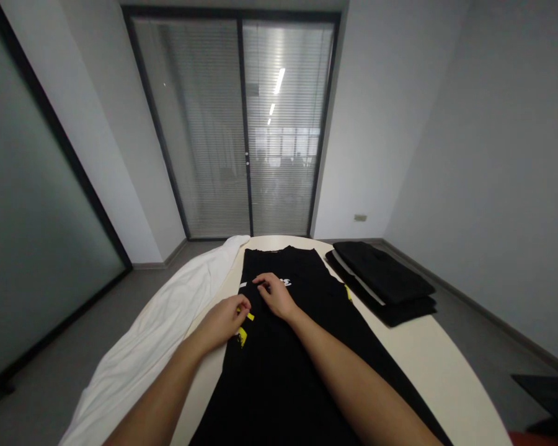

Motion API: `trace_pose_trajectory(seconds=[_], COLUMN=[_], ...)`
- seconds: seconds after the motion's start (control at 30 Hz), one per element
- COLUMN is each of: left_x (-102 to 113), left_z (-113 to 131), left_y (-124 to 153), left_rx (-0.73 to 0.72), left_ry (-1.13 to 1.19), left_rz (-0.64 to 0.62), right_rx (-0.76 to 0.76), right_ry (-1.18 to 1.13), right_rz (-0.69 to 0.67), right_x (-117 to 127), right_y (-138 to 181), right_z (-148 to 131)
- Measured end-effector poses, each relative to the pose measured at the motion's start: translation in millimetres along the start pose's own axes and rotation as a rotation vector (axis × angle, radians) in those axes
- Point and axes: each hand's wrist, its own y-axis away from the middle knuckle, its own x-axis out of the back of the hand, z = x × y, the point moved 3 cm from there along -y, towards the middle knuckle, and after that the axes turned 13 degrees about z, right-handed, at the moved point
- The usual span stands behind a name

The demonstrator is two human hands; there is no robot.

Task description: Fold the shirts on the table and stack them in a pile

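A black T-shirt (283, 347) with yellow and white print lies flat on a pale oval table (437, 371), its collar toward the far end. My left hand (225, 320) rests on the shirt's left edge, its fingers curled and pinching the fabric by the yellow print. My right hand (274, 294) lies just beyond it on the shirt, with fingertips pressed together on the cloth near the white print. The two hands nearly touch.
A stack of folded black garments (384, 279) sits at the table's far right. White cloth (162, 328) hangs off the table's left side. Glass doors with blinds (242, 124) stand behind the table, and grey floor lies on both sides.
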Motion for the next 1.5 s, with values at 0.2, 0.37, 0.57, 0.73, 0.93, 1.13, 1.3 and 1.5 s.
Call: trace_pose_trajectory(seconds=[0.2,0.37,0.57,0.73,0.93,1.13,1.3,1.5], left_x=[-3,-6,-8,-9,-12,-14,-17,-18], left_z=[-33,-42,-41,-38,-38,-38,-40,-38], left_y=[-6,-8,-9,-9,-9,-10,-10,-7], left_rx=[-0.088,-0.111,-0.071,-0.056,-0.124,-0.172,-0.171,-0.180], left_ry=[-0.013,0.050,0.088,0.113,0.123,0.108,0.069,0.017], left_rz=[0.129,0.138,0.169,0.173,0.205,0.242,0.205,0.182], right_rx=[0.274,0.556,0.873,0.886,0.545,0.192,-0.286,-0.335], right_ry=[0.271,0.186,0.275,0.287,-0.008,-0.368,-0.576,-0.460], right_rz=[-0.233,-0.657,-0.768,-0.593,-0.712,-0.836,-1.122,-1.179], right_x=[10,15,11,9,33,34,22,31], right_y=[2,28,87,102,93,97,106,108], right_z=[-46,-102,-125,-114,-118,-135,-130,-129])
